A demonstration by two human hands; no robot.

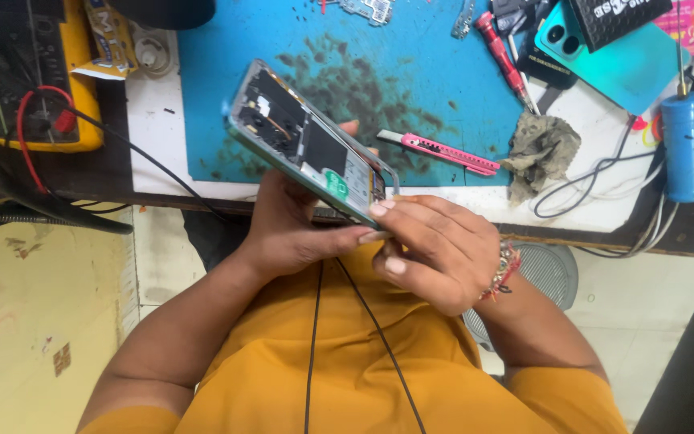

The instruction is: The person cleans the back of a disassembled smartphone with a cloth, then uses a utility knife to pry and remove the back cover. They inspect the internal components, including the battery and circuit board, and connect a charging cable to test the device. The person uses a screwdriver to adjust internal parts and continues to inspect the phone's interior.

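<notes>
Opened phone, back off w/ circuitry exposed, sat tilted above the bench edge, cradled from below by left hand. Right hand pinched its 5 o'clock corner. Risk: a slipped grip could drop it to the floor. No containers seen; pink cutter lay at 3 o'clock on blue mat.

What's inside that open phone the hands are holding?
Inside the open phone show dark parts, a thin wire and a green piece. The left hand cups it beneath; the right hand fingers cover its lower end, hiding what's there.
</notes>
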